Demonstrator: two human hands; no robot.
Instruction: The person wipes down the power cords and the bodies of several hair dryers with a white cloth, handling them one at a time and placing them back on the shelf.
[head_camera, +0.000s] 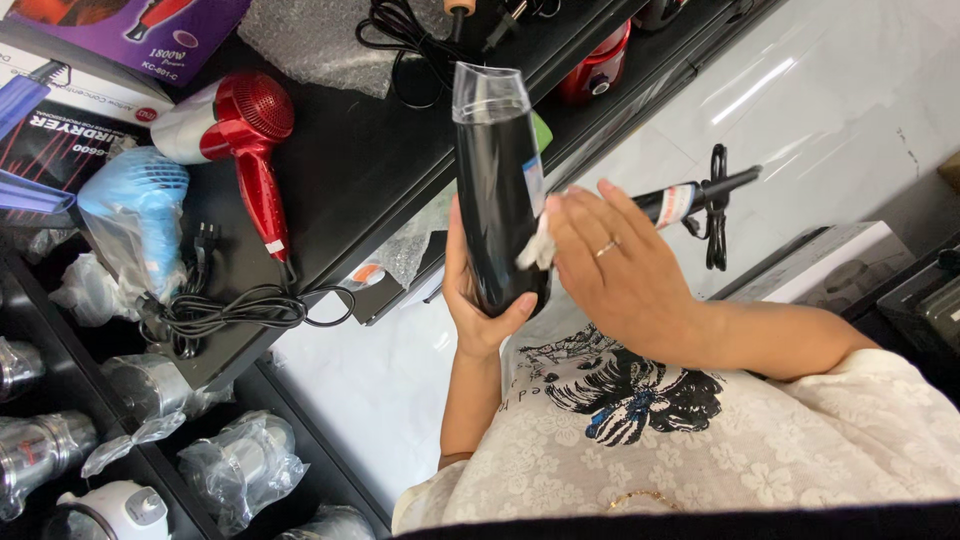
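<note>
Above the pale floor, beside the black shelf (350, 170), the left hand (478, 300) wraps shut around a black hair dryer (497, 190), barrel upright, nozzle pointing up-frame, while the right hand (615, 270) pinches a white cloth (537, 250) against it

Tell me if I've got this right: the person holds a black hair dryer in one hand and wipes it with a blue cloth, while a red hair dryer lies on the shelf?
Almost. In the head view, the cloth under the right hand is white, not blue. The rest stands: the left hand holds the black hair dryer, and a red hair dryer lies on the shelf.
</note>
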